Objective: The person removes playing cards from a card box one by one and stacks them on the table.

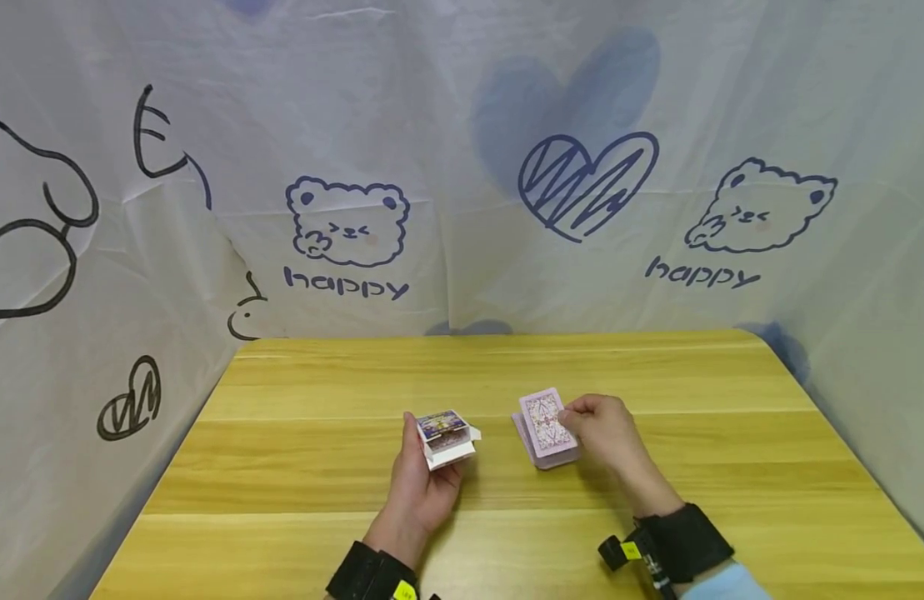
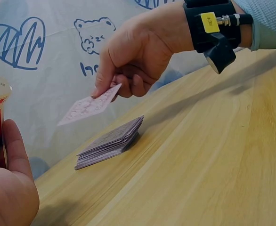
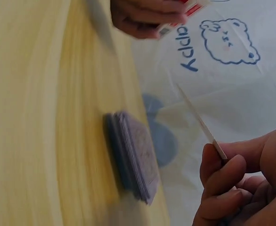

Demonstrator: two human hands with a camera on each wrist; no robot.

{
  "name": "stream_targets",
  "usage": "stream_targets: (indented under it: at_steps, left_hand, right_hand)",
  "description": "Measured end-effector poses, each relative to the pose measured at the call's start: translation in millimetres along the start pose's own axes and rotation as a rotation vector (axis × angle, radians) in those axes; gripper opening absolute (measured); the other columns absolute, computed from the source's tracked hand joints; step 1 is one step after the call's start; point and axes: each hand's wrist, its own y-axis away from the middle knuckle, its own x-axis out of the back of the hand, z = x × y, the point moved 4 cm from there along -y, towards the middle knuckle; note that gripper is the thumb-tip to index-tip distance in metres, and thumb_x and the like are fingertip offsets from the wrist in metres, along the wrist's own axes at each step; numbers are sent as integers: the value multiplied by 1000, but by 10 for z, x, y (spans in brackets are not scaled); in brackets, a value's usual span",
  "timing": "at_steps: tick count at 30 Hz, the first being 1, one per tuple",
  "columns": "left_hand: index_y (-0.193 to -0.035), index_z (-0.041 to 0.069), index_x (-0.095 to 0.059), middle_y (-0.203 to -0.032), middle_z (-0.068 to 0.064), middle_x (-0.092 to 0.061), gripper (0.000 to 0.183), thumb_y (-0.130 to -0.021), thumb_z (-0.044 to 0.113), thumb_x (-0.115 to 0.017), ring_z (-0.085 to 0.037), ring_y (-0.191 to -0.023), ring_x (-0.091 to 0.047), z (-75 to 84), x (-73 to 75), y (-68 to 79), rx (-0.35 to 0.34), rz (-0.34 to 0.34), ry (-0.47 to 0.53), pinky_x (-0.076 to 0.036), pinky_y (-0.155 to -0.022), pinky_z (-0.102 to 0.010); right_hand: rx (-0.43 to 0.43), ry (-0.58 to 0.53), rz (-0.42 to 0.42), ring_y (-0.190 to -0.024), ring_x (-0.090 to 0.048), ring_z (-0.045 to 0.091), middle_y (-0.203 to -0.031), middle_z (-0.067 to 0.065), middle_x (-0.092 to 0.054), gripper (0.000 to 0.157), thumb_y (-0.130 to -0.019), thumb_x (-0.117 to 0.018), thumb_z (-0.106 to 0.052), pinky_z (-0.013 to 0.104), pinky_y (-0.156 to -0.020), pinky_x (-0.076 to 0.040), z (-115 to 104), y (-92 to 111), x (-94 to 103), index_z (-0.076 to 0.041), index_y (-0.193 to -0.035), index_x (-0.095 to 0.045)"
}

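Note:
My left hand (image 1: 426,492) holds a small card box (image 1: 445,435) with its white flaps open toward me; the colourful printed side shows at the top. Between thumb and fingers, my right hand (image 1: 607,429) pinches a playing card (image 2: 88,108) with a pink patterned back. Below that card, a stack of playing cards (image 2: 110,143) lies on the table, its layers slightly uneven. Both wrist views show a gap between the pinched card and the stack. In the right wrist view the card (image 3: 199,117) appears nearly edge-on.
The wooden table (image 1: 297,467) carries the stack, right of the box. White cloth (image 1: 462,108) printed with bears, hearts and the word "happy" hangs behind the table and along its sides. Black wrist straps (image 1: 682,542) with small cameras sit on both wrists.

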Motion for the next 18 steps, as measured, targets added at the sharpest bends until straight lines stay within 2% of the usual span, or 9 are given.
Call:
stream_targets:
  at_steps: [4, 11, 18]
  left_hand:
    - [-148, 5, -20, -112, -11, -63, 81, -94, 64, -34, -17, -97, -66, 0, 1, 2, -5, -9, -7, -58, -69, -24]
    - [-147, 5, -21, -116, -10, -59, 81, -94, 65, -36, -16, -98, -65, -9, 1, 12, 0, 4, -15, -58, -69, -22]
    - [-150, 5, -16, -119, -12, -57, 84, -94, 64, -36, -18, -102, -64, -11, -4, 13, 2, -12, -22, -58, -73, -23]
  right_hand:
    - [-5, 63, 21, -78, -56, 23, -87, 11, -67, 21, -91, -65, -22, 31, -61, -45, 63, -35, 33, -2, -90, -70]
    - [-36, 69, 6, -73, -54, 22, -84, 11, -66, 24, -92, -65, -23, 30, -57, -42, 140, -60, 10, 0, -87, -69]
    - [-66, 64, 0, -72, -52, 23, -84, 11, -64, 23, -90, -66, -23, 29, -55, -41, 204, -78, -73, -1, -83, -70]
